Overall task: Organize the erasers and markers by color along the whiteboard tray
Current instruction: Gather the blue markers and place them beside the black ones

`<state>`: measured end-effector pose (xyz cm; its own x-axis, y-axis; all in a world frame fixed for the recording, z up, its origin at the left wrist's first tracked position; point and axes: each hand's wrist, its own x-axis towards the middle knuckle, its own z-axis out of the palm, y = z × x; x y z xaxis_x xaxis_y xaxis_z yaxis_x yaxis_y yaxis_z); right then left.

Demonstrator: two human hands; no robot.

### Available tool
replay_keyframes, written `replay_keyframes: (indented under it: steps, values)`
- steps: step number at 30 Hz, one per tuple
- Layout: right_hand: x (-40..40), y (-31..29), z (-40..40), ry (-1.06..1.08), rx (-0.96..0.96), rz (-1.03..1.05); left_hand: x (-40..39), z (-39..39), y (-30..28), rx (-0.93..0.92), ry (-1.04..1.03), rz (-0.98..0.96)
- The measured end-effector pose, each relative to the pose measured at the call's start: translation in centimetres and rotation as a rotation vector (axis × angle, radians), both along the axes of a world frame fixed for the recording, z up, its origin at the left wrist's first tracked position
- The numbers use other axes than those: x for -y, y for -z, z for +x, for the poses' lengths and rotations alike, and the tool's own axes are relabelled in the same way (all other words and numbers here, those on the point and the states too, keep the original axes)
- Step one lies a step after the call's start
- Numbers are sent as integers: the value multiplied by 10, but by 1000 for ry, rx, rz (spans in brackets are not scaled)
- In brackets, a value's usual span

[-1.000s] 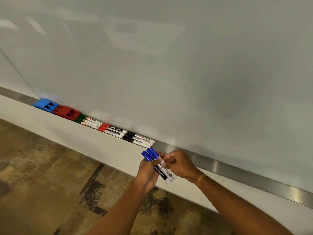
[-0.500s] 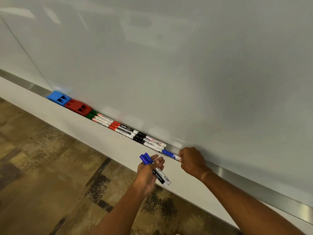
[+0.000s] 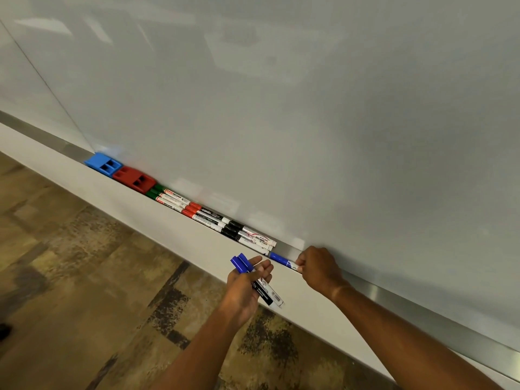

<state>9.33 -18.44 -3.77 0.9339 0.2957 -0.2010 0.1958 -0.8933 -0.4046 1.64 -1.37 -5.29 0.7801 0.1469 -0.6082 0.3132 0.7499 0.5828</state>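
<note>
Along the metal whiteboard tray [image 3: 399, 301] lie, from left to right, a blue eraser [image 3: 103, 163], a red eraser [image 3: 134, 179], green-capped markers [image 3: 166, 196], red-capped markers [image 3: 202, 213] and black-capped markers [image 3: 249, 236]. My right hand [image 3: 319, 270] grips the rear end of a blue marker [image 3: 281, 260] that rests on the tray just right of the black ones. My left hand [image 3: 246, 285] hovers below the tray, holding two blue-capped markers [image 3: 254, 280] in a loose grip, caps pointing up-left.
The white wall strip [image 3: 174, 229] runs below the tray. A patterned brown floor [image 3: 84, 291] lies underneath. The whiteboard surface [image 3: 281, 108] fills the upper view.
My right hand took one blue marker from the bunch in my left hand and brought it up onto the tray beside the black markers. Two blue markers stay in my left hand.
</note>
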Motion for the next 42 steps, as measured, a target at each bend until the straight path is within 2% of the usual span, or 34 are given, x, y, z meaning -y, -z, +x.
replay_keyframes:
  steps: [4, 7, 10, 12, 17, 21, 25, 28, 32, 36, 42]
  values:
    - [-1, -2, -6, -6, 58, 35, 4, 0, -3, 24, 11, -16]
    - [-10, -8, -14, -13, 122, 172, 7, 1, -5, 49, 17, -24]
    - [-24, -11, -24, -78, -89, 418, 10, 3, -9, 78, 20, -61]
    - [-29, -10, -29, -90, -223, 506, 12, 4, -12, 93, 15, -86]
    - [-31, -3, -29, 38, -306, 607, 16, 6, -14, 115, 24, -106]
    - [-30, 1, -29, 49, -349, 651, 16, 7, -13, 101, 14, -113]
    - [-27, -1, -23, -11, -233, 574, 14, 6, -11, 93, 17, -121]
    - [-16, -5, -10, 13, -63, 433, 10, 5, -9, 76, 10, -87]
    - [-1, -7, 1, 15, 61, 200, 5, 4, -8, 56, -18, -89]
    - [3, -4, 1, -7, 114, 18, 3, 5, -8, 53, -26, -98]
    - [3, 0, -1, 30, 126, -39, -2, 6, -7, 55, -43, -101]
